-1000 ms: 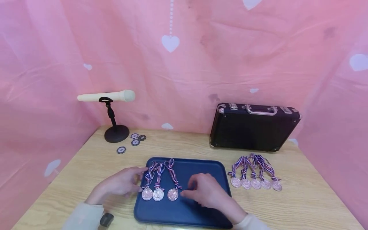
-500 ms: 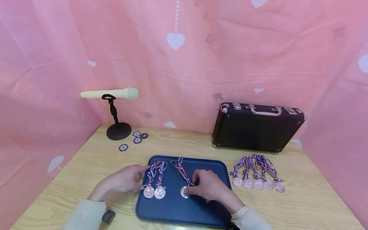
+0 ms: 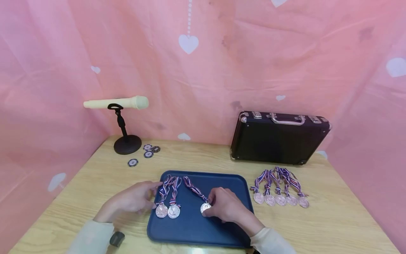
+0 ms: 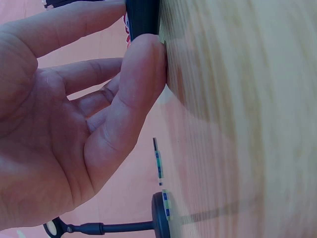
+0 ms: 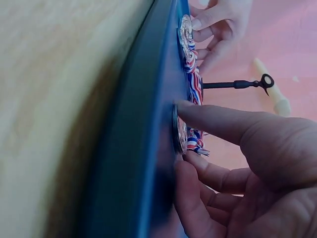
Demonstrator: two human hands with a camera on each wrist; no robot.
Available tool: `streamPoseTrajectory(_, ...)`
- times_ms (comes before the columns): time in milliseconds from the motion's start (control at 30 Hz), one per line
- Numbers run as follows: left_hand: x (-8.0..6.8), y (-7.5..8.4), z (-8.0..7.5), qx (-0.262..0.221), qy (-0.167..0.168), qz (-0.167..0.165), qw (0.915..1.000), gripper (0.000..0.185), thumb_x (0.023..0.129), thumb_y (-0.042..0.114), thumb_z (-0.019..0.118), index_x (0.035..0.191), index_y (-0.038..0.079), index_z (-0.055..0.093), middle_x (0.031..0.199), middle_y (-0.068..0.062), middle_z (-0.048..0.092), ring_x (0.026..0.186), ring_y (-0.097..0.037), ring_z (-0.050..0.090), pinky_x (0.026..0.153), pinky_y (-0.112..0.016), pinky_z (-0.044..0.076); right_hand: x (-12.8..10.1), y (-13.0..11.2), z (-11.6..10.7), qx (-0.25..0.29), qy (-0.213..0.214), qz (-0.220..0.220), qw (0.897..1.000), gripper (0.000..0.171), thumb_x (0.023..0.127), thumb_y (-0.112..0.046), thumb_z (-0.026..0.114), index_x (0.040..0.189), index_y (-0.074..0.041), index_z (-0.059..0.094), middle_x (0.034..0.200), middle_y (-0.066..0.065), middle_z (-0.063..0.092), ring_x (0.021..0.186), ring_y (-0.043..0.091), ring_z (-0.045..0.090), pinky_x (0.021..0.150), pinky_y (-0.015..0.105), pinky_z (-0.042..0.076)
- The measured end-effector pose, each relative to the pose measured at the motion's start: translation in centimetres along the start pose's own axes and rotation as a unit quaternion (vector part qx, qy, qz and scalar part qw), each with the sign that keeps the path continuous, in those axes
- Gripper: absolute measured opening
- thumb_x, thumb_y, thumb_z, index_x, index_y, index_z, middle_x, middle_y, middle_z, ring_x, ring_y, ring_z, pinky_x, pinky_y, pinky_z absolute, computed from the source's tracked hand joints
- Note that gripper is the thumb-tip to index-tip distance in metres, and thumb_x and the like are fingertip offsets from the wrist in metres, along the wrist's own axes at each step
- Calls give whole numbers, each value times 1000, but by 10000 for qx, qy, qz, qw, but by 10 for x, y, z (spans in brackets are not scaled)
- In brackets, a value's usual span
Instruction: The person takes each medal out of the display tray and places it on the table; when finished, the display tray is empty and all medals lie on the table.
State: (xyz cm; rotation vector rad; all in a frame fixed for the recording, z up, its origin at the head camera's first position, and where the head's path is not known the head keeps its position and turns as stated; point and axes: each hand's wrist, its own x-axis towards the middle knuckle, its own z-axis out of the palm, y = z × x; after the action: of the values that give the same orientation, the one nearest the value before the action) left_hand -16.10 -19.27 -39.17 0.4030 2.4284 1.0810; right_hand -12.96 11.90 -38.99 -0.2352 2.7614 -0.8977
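A dark blue tray (image 3: 196,227) lies near the table's front edge. Two medals (image 3: 167,211) with striped ribbons rest side by side at its left. A third medal (image 3: 205,207) lies apart toward the middle, and my right hand (image 3: 211,208) pinches its disc, as the right wrist view shows with fingertips (image 5: 185,110) above and below the medal (image 5: 179,130). My left hand (image 3: 153,198) rests at the tray's left rim with relaxed fingers. The thumb (image 4: 143,74) touches the tray's rim (image 4: 143,17).
Several more medals (image 3: 280,199) sit in a row on the wooden table right of the tray. A shut black case (image 3: 279,137) stands behind them. A cream microphone (image 3: 115,103) on a black stand and several poker chips (image 3: 147,153) occupy the back left. Pink cloth walls enclose the table.
My right hand took hold of the third medal and slid it right, away from the other two. My left hand stayed at the tray's left rim.
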Motion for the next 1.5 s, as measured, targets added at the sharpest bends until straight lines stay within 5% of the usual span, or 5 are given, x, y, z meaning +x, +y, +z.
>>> streamPoseTrajectory(300,-1,0,-1,-33,-25,-55,10000,77,86,-7,78,156,0,47,108,-9,56,51,-17,52,47,-28,51,3,11,-2,1529,-372,-127,9875,33,79,0,87,100,-4,62,74,6,62,46,14,60,44,34,57)
streamPoseTrajectory(467,0,1,0,-21,-26,-54,10000,77,86,-6,78,157,0,47,109,-9,56,51,-17,52,47,-28,51,4,24,-10,1923,-584,-149,9795,32,82,0,85,107,1,65,68,3,63,48,13,62,48,35,59)
streamPoseTrajectory(733,0,3,-1,13,-35,-81,10000,76,87,-7,77,156,0,47,107,-8,55,50,-17,51,47,-28,51,0,37,-20,3113,-814,-246,9465,29,85,4,80,110,9,64,71,0,64,59,12,63,56,32,63)
streamPoseTrajectory(1300,0,0,0,-105,-32,-75,9999,76,87,-7,77,157,0,47,109,-8,56,50,-18,51,46,-28,48,-24,74,-78,3620,55,139,9321,52,95,-5,76,135,14,50,83,0,70,69,13,66,65,30,64)
streamPoseTrajectory(1500,0,-1,0,-121,-96,-42,9999,76,87,-7,77,157,-1,46,108,-9,55,49,-17,51,46,-26,47,-42,103,-111,3845,820,154,9193,34,97,-2,72,129,-1,60,90,-2,75,70,13,68,67,26,63)
